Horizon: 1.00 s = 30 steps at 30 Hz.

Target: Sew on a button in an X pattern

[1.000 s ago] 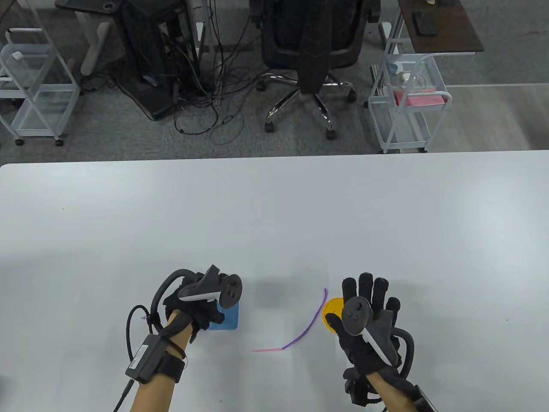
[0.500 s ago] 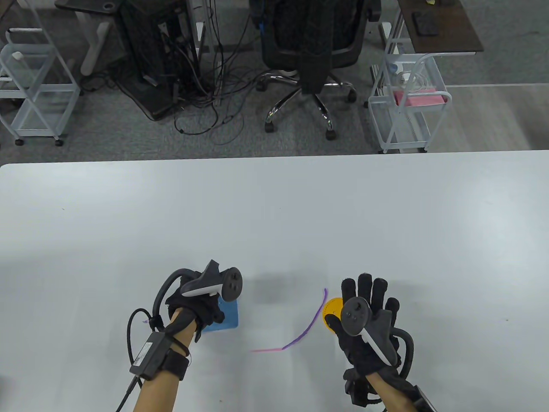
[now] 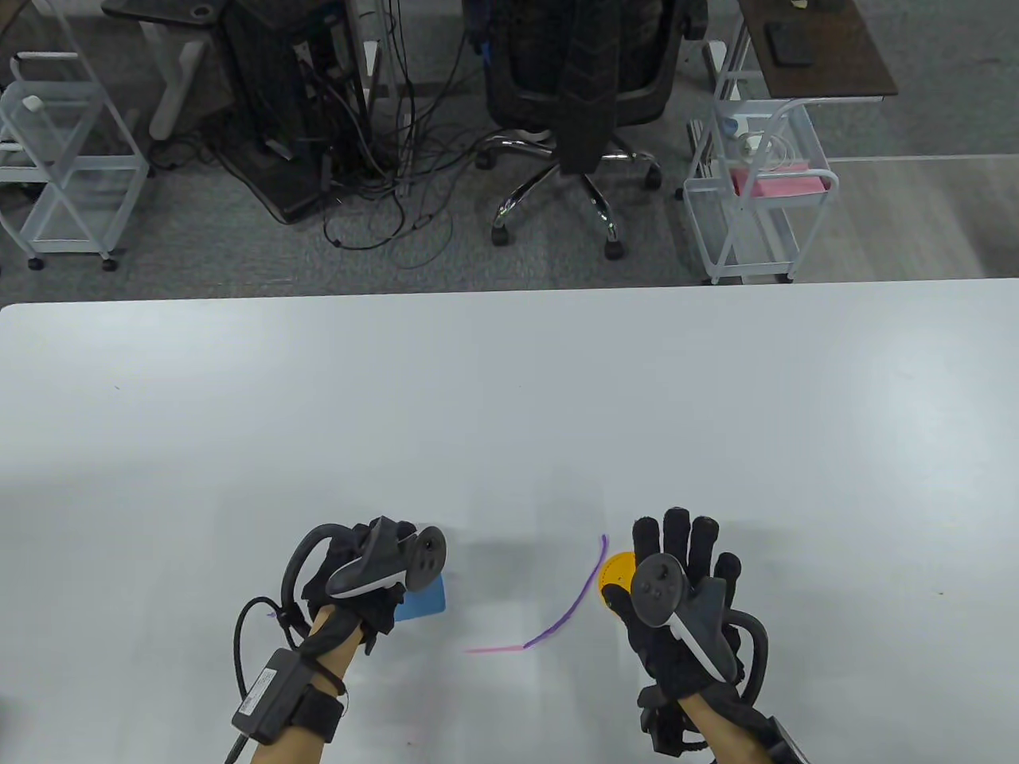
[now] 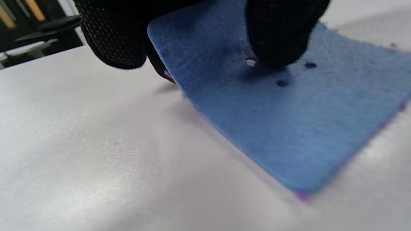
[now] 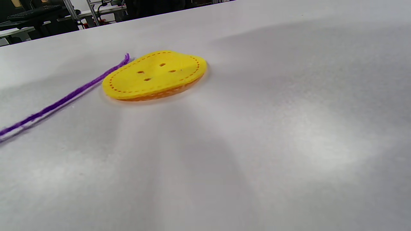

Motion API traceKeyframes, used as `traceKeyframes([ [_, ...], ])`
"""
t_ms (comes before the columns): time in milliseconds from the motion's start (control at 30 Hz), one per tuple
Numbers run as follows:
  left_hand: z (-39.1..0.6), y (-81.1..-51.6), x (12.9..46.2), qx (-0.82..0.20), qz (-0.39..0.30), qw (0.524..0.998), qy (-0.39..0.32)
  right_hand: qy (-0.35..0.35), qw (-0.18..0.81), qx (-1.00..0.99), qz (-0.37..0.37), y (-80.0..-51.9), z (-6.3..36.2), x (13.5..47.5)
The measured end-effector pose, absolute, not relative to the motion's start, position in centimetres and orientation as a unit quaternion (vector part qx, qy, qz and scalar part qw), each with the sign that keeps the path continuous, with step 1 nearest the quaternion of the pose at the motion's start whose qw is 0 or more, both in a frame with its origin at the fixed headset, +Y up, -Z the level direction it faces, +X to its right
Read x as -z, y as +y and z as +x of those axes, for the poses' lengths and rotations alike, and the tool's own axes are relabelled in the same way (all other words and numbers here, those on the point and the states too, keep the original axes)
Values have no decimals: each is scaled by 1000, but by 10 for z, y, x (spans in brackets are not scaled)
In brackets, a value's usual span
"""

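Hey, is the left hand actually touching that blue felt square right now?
Touching. The left wrist view shows the left hand's gloved fingertips pinching the blue felt square at its near edge, one pressing beside its punched holes, the square tilted off the table.

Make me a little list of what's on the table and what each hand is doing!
Blue felt square: pinched by the left hand, one edge lifted off the table; small holes near its middle.
Yellow felt button: flat on the table, four holes, dashed orange stitching round its rim.
Purple yarn: loose on the table, one end beside the button, threaded through nothing.
Right hand: open, fingers straight, over the button's right part.
Table: white.
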<state>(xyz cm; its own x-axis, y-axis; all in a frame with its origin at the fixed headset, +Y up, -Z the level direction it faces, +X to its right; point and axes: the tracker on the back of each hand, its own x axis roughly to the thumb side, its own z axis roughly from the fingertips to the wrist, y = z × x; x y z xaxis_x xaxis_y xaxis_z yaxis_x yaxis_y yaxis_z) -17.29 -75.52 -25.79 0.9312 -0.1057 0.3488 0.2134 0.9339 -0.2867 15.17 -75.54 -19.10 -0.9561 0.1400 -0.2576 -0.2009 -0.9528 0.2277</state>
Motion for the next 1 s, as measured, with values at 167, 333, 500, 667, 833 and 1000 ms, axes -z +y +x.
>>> traceKeyframes([
  [167, -189, -736, 252, -103, -117, 976, -152, 131, 91, -979, -125, -757, 153, 192],
  [333, -204, -723, 239, -327, -49, 937, -116, 137, 91, -978, -126, -758, 155, 191],
  [500, -212, -721, 227, -429, 20, 898, -93, 138, 90, -978, -127, -759, 155, 191],
  [667, -218, -729, 220, -485, 63, 869, -74, 147, 87, -977, -127, -762, 155, 192],
  [833, -225, -731, 212, -502, 82, 858, -65, 149, 95, -975, -135, -762, 158, 193],
  [1000, -230, -732, 202, -501, 92, 859, -59, 139, 148, -963, -178, -757, 176, 197],
])
